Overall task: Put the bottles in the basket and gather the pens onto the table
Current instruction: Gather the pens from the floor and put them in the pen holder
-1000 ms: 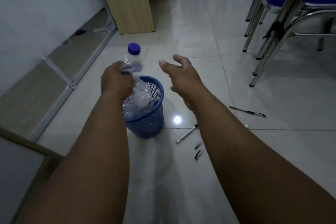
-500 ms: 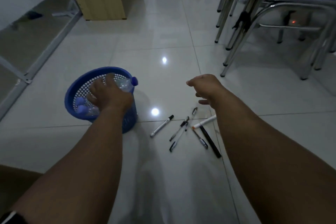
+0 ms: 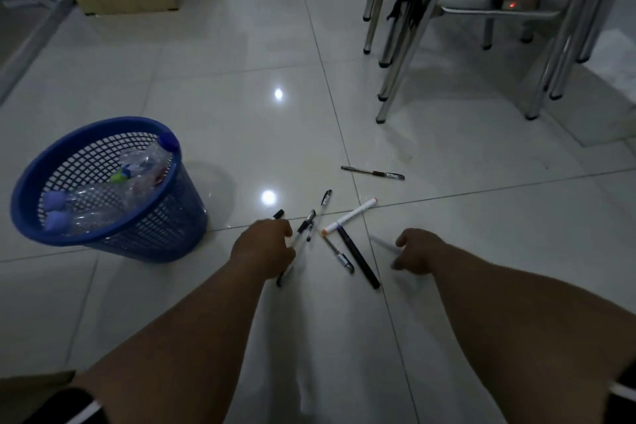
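1. While both bare arms reach down to the glossy white tiled floor [image 3: 220, 134], the round blue plastic mesh basket [image 3: 165, 217] stands at far left, tilted in this wide view
2. Inside it lie clear crumpled plastic bottles [image 3: 103, 203] with blue caps, one cap resting at the basket's far rim; all visible bottles are in the basket
3. Left hand [image 3: 263, 248] is knuckles-up on the floor, fingers curled closed around a clear-barrelled black-capped pen [image 3: 303, 229]; a second black pen tip pokes out just beyond the knuckles
4. Just right of it a loose cluster of pens on the floor: a thin clear pen [image 3: 323, 203], a white marker with orange ends [image 3: 351, 217], a grey pen with black grip [image 3: 339, 255], a long black marker [image 3: 358, 258], some crossing or touching
5. Further off, a dark slim pen [image 3: 373, 173] lies alone
6. Right hand [image 3: 418, 251] is curled closed on a pale blurred pen [image 3: 380, 242]
7. Stacked chrome-legged chairs with blue seats [image 3: 481, 10] at top right
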Demonstrator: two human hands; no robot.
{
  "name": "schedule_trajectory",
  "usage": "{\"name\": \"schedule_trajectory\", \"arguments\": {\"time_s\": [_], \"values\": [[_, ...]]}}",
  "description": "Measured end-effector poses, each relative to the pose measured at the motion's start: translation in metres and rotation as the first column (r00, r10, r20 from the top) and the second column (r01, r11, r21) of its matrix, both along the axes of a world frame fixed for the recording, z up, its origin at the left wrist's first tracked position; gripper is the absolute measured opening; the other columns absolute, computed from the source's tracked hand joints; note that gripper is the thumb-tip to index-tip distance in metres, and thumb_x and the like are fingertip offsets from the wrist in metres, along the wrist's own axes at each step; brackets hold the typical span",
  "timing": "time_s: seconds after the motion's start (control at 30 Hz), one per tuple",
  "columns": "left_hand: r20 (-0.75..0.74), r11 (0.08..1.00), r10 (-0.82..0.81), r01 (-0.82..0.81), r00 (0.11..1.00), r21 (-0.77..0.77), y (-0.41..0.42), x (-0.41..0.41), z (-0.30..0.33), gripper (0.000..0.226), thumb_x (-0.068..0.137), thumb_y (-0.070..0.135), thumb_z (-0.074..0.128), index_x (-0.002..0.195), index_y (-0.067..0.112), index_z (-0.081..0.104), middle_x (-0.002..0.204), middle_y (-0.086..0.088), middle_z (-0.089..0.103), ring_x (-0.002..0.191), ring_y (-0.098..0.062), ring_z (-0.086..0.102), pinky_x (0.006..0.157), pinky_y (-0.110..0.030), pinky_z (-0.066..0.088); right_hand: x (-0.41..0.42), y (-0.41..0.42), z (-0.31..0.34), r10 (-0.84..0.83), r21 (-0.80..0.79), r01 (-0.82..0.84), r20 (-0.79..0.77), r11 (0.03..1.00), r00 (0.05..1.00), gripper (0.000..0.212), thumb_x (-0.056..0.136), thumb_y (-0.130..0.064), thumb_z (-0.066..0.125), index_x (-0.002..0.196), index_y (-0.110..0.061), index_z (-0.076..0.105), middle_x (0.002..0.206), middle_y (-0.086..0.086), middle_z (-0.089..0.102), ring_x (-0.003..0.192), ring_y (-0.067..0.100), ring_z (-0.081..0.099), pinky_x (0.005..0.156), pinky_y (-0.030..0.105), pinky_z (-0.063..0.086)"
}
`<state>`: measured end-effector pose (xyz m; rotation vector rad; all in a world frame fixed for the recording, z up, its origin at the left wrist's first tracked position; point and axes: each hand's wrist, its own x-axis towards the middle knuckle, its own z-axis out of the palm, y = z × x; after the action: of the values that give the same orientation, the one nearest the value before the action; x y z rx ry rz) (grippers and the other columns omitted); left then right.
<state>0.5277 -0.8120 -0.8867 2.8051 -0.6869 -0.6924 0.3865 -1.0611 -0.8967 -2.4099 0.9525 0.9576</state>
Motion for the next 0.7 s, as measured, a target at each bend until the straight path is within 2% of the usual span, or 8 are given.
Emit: {"name": "schedule_trajectory", "arguments": {"time_s": [0.1,0.2,0.27,0.37,0.43,0.5,0.57,0.7], "values": [[-0.035,0.997,-0.011,0.014,0.999,0.081,-0.009,-0.015,-0.023,0.043,0.083,0.037,0.069,0.125,0.030,0.062,0.127,-0.003,0.064,0.119,-0.024,0.060,0.092,-0.032,0.049,-0.001,-0.005,-0.019,0.032,-0.093,-0.032,-0.003,0.995,0.999,0.055,0.082,-0.034,0.076,0.129,-0.014,0.056,0.133,0.012,0.058,0.121,0.030,0.056,0.100,0.036,0.048],[0.104,0.998,-0.035,0.030,0.994,0.053,-0.017,-0.029,-0.033,0.049,0.082,0.041,0.068,0.127,0.026,0.058,0.126,-0.006,0.058,0.121,-0.029,0.054,0.093,-0.038,0.047,-0.004,-0.005,-0.034,0.052,-0.146,-0.052,-0.002,0.988,0.999,0.039,0.088,-0.019,0.064,0.125,-0.012,0.057,0.135,0.016,0.055,0.123,0.035,0.053,0.101,0.038,0.047],[0.215,0.995,-0.039,0.058,0.976,-0.083,-0.029,-0.033,-0.031,0.040,0.082,0.038,0.065,0.119,0.024,0.063,0.114,-0.007,0.062,0.111,-0.030,0.057,0.088,-0.038,0.049,0.000,-0.010,-0.034,0.025,-0.120,-0.006,0.157,0.993,0.987,0.028,0.089,-0.018,0.064,0.116,-0.015,0.060,0.127,0.016,0.059,0.116,0.035,0.058,0.095,0.036,0.049],[0.257,0.924,0.069,0.035,0.964,-0.380,-0.054,-0.026,-0.018,0.029,0.084,0.028,0.063,0.112,0.020,0.067,0.103,-0.007,0.064,0.100,-0.030,0.058,0.082,-0.040,0.051,0.021,-0.019,-0.010,-0.046,-0.027,0.067,0.485,0.997,0.873,0.012,0.083,-0.015,0.074,0.094,-0.019,0.070,0.104,0.010,0.070,0.090,0.024,0.063,0.070,0.025,0.045],[0.123,0.885,0.003,0.054,0.992,-0.462,-0.069,-0.012,-0.005,0.044,0.083,0.024,0.068,0.126,0.021,0.061,0.115,-0.004,0.063,0.106,-0.025,0.057,0.088,-0.037,0.050,0.040,-0.021,0.015,0.027,0.010,-0.040,0.569,0.999,0.822,0.014,0.078,-0.013,0.080,0.089,-0.020,0.076,0.094,0.004,0.071,0.078,0.014,0.059,0.063,0.022,0.040],[-0.128,0.931,-0.189,0.137,0.973,-0.337,-0.081,-0.001,0.006,0.059,0.083,0.025,0.072,0.138,0.022,0.054,0.126,-0.002,0.062,0.109,-0.020,0.058,0.090,-0.031,0.047,0.058,-0.012,0.037,0.119,0.039,-0.172,0.573,0.984,0.811,0.017,0.075,-0.014,0.085,0.089,-0.022,0.079,0.085,-0.004,0.069,0.071,0.004,0.057,0.059,0.016,0.039],[-0.315,0.964,-0.241,0.187,0.918,-0.191,-0.090,0.002,0.013,0.044,0.089,0.026,0.067,0.131,0.015,0.061,0.122,-0.007,0.068,0.102,-0.024,0.065,0.084,-0.030,0.050,0.073,0.001,0.051,0.186,0.030,-0.246,0.570,0.969,0.800,0.019,0.072,-0.015,0.088,0.087,-0.023,0.080,0.079,-0.010,0.066,0.071,0.000,0.058,0.058,0.011,0.038],[-0.401,0.978,-0.167,0.100,0.901,-0.183,-0.087,-0.003,0.014,0.026,0.102,0.014,0.046,0.117,0.004,0.066,0.114,-0.026,0.069,0.108,-0.042,0.066,0.086,-0.043,0.054,0.087,0.024,0.055,0.182,0.064,-0.266,0.577,0.962,0.796,0.024,0.070,-0.004,0.084,0.089,-0.019,0.079,0.087,-0.004,0.071,0.084,0.011,0.067,0.074,0.020,0.052]]}}
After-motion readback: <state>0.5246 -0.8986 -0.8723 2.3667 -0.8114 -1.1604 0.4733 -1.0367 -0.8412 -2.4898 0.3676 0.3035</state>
